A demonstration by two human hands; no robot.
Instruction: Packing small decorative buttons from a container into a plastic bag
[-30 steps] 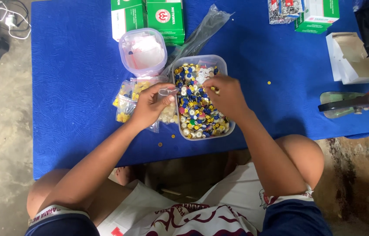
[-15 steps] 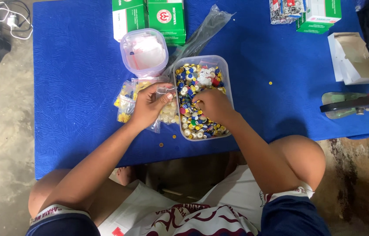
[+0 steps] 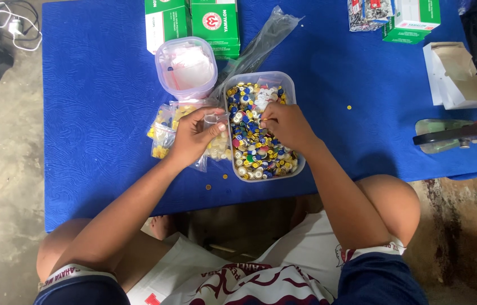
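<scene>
A clear rectangular tub (image 3: 292,90) full of small coloured buttons sits on the blue mat (image 3: 97,113). My right hand (image 3: 285,125) rests over the buttons in the tub, fingertips pinched together on something tiny. My left hand (image 3: 193,135) holds a small clear plastic bag (image 3: 213,120) at the tub's left edge. Under and beside that hand lie several small bags of yellow buttons (image 3: 162,135).
A round clear container with a lid (image 3: 186,66) stands behind the bags. Green boxes (image 3: 193,22) and a long clear plastic bag (image 3: 261,39) lie at the back. More boxes (image 3: 413,17), an open white carton (image 3: 458,76) and an orange-handled tool (image 3: 464,133) sit at the right. Loose buttons (image 3: 349,107) dot the mat.
My right hand moved down into the tub, then back toward its middle left with fingers pinched. My left hand stays at the bag.
</scene>
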